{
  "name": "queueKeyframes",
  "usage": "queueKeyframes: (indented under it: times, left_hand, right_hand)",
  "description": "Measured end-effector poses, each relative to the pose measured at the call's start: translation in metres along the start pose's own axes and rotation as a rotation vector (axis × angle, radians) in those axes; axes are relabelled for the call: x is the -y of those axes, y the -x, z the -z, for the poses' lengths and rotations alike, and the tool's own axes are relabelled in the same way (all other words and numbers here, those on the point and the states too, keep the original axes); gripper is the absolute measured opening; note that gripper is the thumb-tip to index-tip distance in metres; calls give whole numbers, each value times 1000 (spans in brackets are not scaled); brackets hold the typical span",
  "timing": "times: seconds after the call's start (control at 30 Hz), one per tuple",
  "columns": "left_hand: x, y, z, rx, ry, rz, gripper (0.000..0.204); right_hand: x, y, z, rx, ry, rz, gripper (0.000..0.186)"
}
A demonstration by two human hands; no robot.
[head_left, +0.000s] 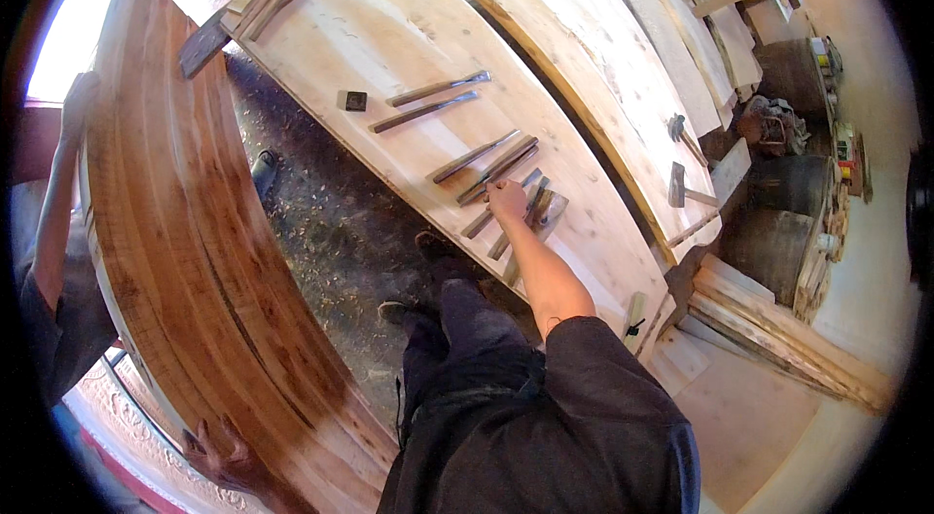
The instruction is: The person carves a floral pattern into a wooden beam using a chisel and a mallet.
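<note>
My right hand [505, 200] reaches over a pale wooden slab bench [341, 33], its fingers closed on a chisel [478, 224] in a row of tools. Beside it lie more chisels [497, 170] with long dark handles and a wider wood-and-metal tool [551, 212]. Two further chisels [428, 112] rest up the slab, near a small dark square block [352, 102]. What appears to be my left hand [222, 458] lies with fingers spread on a brown wooden plank [195, 203] at the left; its forearm runs off the lower edge.
Another person's arm [56, 193] holds the brown plank's far left edge. Two hammers [678, 185] lie on a second slab [584, 37] at the right. Stacked boards [671, 18] and dark drums [773, 188] stand beyond. Wood shavings dot the dark floor [321, 212].
</note>
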State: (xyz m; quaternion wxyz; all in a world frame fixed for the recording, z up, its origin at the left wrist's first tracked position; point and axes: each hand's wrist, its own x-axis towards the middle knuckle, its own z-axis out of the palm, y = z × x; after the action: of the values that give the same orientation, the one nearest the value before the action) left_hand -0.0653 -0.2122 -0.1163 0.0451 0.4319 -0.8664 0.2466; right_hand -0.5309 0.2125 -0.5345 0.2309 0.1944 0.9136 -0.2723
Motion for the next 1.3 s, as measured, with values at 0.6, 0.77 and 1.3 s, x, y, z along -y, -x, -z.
queueKeyframes:
  times: [0.6, 0.77, 1.3]
  left_hand:
    - [-18, -7, 7, 42, 14, 58, 41]
    - [-4, -3, 5, 16, 37, 15, 42]
    - [-39, -27, 24, -196, 90, -69, 42]
  right_hand:
    - [-39, -30, -25, 201, -165, -46, 24]
    - [15, -4, 2, 110, 82, 109, 26]
    - [168, -32, -27, 20, 399, 586, 40]
